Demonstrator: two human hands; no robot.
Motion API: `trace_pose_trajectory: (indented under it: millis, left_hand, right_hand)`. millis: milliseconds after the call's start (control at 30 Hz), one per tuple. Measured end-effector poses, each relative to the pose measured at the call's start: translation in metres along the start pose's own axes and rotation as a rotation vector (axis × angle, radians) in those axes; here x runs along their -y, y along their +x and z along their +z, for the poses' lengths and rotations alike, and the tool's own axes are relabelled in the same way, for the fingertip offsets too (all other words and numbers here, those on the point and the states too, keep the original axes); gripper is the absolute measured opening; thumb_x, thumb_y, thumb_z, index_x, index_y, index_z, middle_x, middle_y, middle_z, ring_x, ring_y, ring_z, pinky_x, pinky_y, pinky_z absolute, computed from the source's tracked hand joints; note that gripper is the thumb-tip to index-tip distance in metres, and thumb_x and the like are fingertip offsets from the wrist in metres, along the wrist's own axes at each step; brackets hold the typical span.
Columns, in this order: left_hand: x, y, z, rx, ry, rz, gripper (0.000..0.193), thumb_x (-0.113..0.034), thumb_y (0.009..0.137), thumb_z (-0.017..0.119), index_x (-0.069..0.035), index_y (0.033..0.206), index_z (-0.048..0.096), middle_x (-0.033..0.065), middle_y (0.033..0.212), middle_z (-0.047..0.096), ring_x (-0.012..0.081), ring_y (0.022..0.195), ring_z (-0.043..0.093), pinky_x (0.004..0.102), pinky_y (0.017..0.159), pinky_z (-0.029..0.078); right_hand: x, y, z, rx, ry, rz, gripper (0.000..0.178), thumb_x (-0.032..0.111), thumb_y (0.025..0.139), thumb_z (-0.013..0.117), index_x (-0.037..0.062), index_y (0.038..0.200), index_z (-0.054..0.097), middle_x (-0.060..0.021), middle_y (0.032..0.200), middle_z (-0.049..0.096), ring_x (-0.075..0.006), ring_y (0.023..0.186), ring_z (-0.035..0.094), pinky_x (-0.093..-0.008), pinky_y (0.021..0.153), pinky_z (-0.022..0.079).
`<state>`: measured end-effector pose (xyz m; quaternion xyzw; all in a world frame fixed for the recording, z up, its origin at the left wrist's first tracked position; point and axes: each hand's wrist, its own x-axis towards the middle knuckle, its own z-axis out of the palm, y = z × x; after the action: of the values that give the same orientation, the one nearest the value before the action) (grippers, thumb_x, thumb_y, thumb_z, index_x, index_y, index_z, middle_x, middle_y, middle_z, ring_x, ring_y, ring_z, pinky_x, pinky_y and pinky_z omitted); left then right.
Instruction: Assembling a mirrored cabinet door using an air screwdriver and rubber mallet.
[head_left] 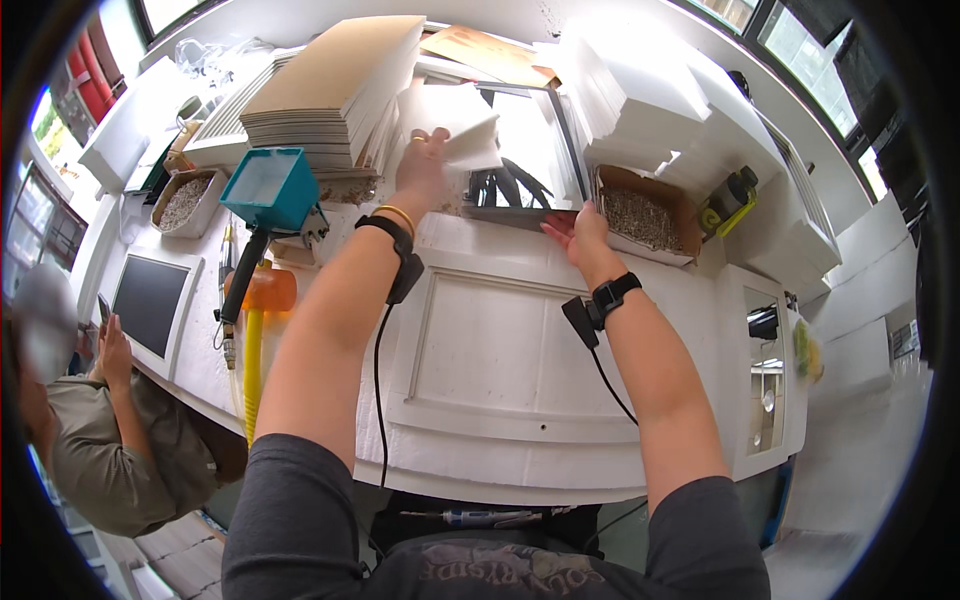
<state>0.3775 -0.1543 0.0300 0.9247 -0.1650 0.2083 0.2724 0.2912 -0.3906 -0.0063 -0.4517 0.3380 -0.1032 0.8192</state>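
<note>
My left hand (424,168) is closed on a white sheet (468,128), which is partly lifted and bent over a mirror pane (535,125). The mirror lies at the far middle of the bench, bright and reflecting some dark shapes. At its near right corner, my right hand (580,238) grips the edge, thumb on top and fingers beneath. A white framed panel (490,320) with a recessed middle lies flat between my forearms and the bench's near edge.
Stacked boards (330,95) stand left of the mirror, white blocks (640,95) right. Boxes of small metal pieces (640,215) flank the work. Leftward are a teal-headed tool (265,190), an orange mallet (268,290) and a small dark-centred frame (155,300). Another person (130,450) is at left.
</note>
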Motion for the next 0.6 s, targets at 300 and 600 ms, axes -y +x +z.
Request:
trace_pose_trajectory:
  millis: [300, 600]
  left_hand:
    - [0.071, 0.0, 0.022, 0.44, 0.378, -0.107, 0.021, -0.011, 0.076, 0.06, -0.004, 0.095, 0.064, 0.0164, 0.103, 0.061, 0.0352, 0.094, 0.061, 0.0379, 0.08, 0.05]
    - [0.044, -0.013, 0.01, 0.49, 0.407, -0.174, 0.027, -0.017, 0.08, 0.053, -0.016, 0.105, 0.065, 0.0069, 0.122, 0.053, 0.0256, 0.113, 0.05, 0.0421, 0.094, 0.034]
  right_hand:
    - [-0.016, -0.018, 0.007, 0.093, -0.058, -0.018, 0.035, 0.027, 0.096, 0.034, -0.0041, 0.107, 0.043, -0.018, 0.091, 0.056, -0.03, 0.077, 0.061, -0.041, 0.065, 0.056]
    - [-0.02, -0.004, 0.004, 0.135, 0.164, -0.046, 0.03, 0.02, 0.095, 0.039, -0.0071, 0.109, 0.04, -0.0178, 0.095, 0.053, -0.0301, 0.086, 0.058, -0.0444, 0.077, 0.054]
